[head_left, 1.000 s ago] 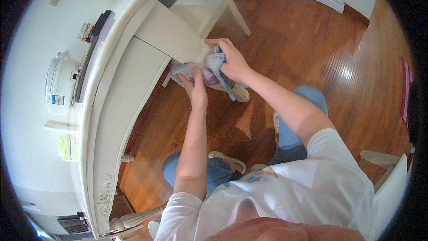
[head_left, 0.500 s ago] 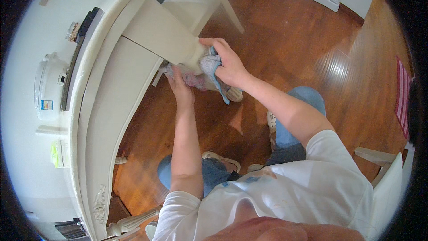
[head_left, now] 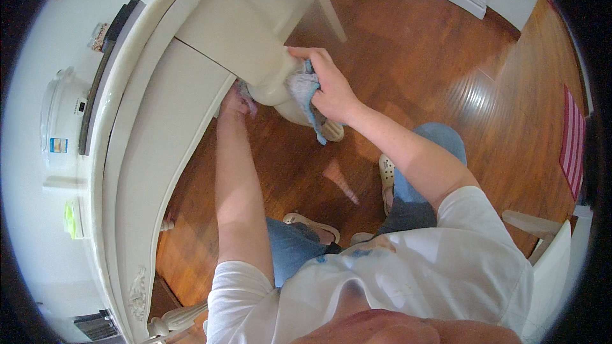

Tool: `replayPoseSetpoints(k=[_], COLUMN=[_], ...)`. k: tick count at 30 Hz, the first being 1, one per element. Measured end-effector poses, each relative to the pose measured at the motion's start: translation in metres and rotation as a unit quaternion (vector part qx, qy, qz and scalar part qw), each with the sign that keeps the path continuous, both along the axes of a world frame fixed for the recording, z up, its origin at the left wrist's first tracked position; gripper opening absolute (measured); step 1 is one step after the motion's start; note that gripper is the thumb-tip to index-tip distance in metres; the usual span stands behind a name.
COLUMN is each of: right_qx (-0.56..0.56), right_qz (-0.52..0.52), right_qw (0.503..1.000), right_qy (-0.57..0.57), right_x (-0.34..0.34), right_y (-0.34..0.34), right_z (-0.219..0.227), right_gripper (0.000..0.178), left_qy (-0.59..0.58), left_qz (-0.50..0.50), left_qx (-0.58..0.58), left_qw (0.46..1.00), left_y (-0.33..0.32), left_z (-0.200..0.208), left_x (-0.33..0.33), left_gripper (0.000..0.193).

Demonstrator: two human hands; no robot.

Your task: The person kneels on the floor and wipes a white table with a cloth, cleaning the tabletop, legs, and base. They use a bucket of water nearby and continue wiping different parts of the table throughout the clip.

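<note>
A cream table leg (head_left: 275, 89) with a rounded, turned shape comes down from the table's corner block. My right hand (head_left: 333, 92) is closed on a grey cloth (head_left: 302, 87) with a light blue edge, pressing it to the right side of the leg. One corner of the cloth hangs below the fingers. On the leg's other side, close under the table's apron (head_left: 172, 102), my left hand (head_left: 233, 102) grips a pinkish-grey part of cloth. Its fingers are partly hidden by the apron edge, and the leg hides whether both parts are one cloth.
On the tabletop to the left stand a white appliance (head_left: 58, 114), a dark flat tray (head_left: 102, 89) and a bright green item (head_left: 71, 218). A white chair (head_left: 280, 0) is beyond the leg. A pink striped mat (head_left: 572, 143) lies at the far right on the wooden floor.
My left hand has moved left and in under the apron, taking its part of the cloth off the leg's lower front. My right hand stays at the leg with its cloth.
</note>
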State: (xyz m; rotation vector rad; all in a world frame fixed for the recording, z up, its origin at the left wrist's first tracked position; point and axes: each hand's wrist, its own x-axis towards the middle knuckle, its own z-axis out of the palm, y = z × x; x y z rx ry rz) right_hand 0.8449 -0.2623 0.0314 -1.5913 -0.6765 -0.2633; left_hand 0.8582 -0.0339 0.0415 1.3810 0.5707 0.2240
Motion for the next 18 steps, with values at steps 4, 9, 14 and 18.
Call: replayPoseSetpoints(k=[4, 9, 14, 18], right_qx=[0.002, 0.014, 0.005, -0.004], right_qz=[0.005, 0.006, 0.005, 0.006], right_qw=[1.000, 1.000, 1.000, 1.000], right_qy=[0.008, 0.001, -0.005, 0.006], right_x=[0.000, 0.001, 0.001, 0.001], right_y=[-0.001, -0.002, -0.003, -0.002], right_z=[0.000, 0.000, -0.001, -0.001], right_gripper=[0.047, 0.050, 0.054, 0.053], left_qy=[-0.031, -0.097, -0.142, -0.156], left_qz=[0.028, -0.041, -0.079, -0.045], left_qx=[-0.090, -0.040, -0.005, 0.003], left_qw=[0.995, 0.994, 0.987, 0.987], left_y=[0.000, -0.007, -0.026, -0.044], left_z=[-0.009, -0.016, -0.013, -0.016], left_x=[0.004, -0.014, -0.036, -0.048], left_gripper=[0.051, 0.048, 0.050, 0.057])
